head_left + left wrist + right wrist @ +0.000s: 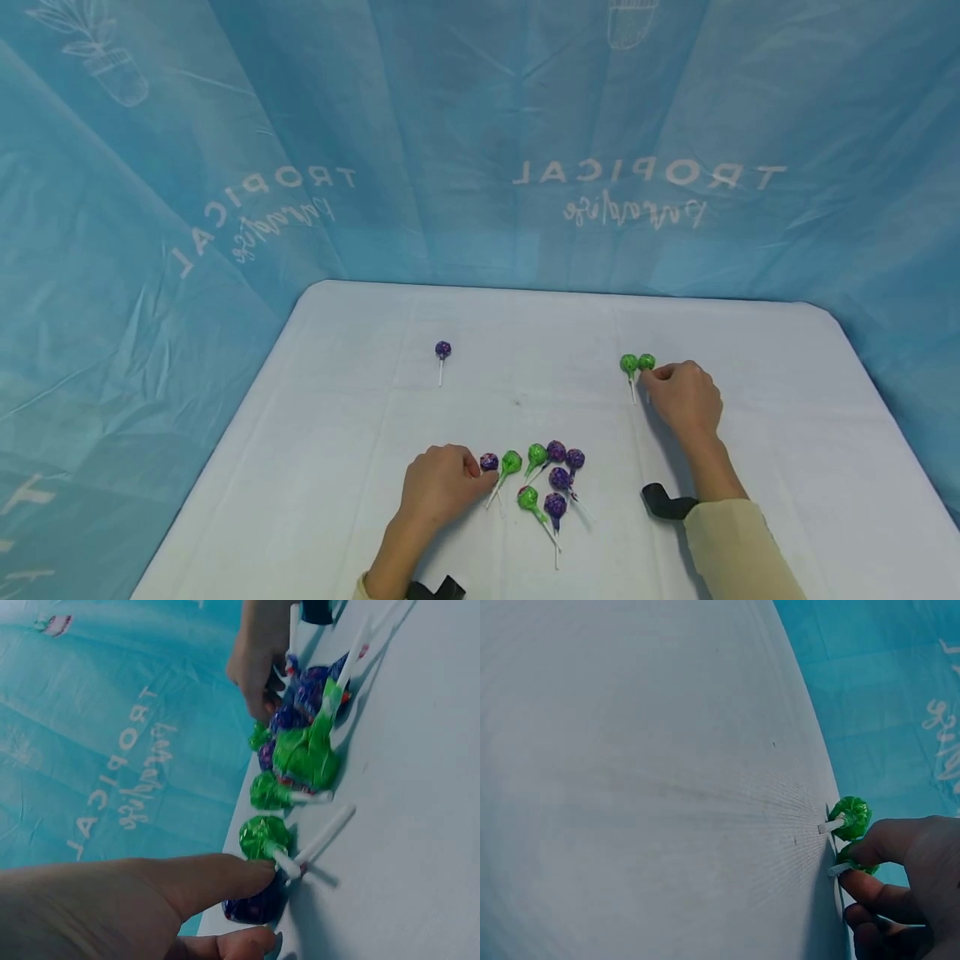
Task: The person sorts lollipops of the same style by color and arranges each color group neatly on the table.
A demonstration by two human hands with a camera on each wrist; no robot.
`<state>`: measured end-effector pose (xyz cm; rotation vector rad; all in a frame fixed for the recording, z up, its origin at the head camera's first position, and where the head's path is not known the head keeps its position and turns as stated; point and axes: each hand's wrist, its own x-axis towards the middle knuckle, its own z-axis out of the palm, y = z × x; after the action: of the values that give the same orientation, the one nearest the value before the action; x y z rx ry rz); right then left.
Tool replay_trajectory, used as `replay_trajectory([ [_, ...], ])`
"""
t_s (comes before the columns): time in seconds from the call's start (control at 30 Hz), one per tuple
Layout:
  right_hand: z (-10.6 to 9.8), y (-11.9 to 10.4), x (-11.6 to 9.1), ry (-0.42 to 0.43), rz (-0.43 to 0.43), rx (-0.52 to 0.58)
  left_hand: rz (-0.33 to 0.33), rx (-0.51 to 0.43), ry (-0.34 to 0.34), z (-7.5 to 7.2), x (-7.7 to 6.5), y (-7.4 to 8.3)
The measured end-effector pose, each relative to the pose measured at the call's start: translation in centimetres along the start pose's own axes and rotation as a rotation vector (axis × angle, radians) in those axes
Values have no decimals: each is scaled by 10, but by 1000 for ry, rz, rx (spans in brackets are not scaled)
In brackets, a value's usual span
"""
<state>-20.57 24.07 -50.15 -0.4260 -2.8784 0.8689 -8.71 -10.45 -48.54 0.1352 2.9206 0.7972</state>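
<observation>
At the near middle of the table, my left hand (442, 485) has its thumb and forefinger on either side of a purple lollipop (251, 909), gripping it. Right beside that one lies a green lollipop (511, 463), its white stick crossing close to the thumb. Farther off on the right, my right hand (686, 404) pinches a second green lollipop (849, 852) between thumb and forefinger. Another green lollipop (628, 364) lies immediately left of it, stick toward me. The held candy's stick is mostly hidden by the fingers in the head view.
Several purple and green lollipops form a loose cluster (555, 479) right of my left hand. One purple lollipop (443, 350) lies alone at the far left. A white cloth covers the table (360, 417). A blue printed curtain (465, 167) hangs behind and at the left.
</observation>
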Motion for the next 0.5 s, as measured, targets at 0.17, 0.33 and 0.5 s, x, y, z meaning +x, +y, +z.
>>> replay_trajectory([
  [0.17, 2, -1, -1, -4, -28, 4, -30, 33, 7, 4, -4, 5],
  [0.33, -2, -2, -4, 37, -16, -9, -16, 25, 48, 6, -2, 8],
  [0.5, -4, 0, -8, 51, -11, -13, -34, 21, 53, 9, -3, 9],
])
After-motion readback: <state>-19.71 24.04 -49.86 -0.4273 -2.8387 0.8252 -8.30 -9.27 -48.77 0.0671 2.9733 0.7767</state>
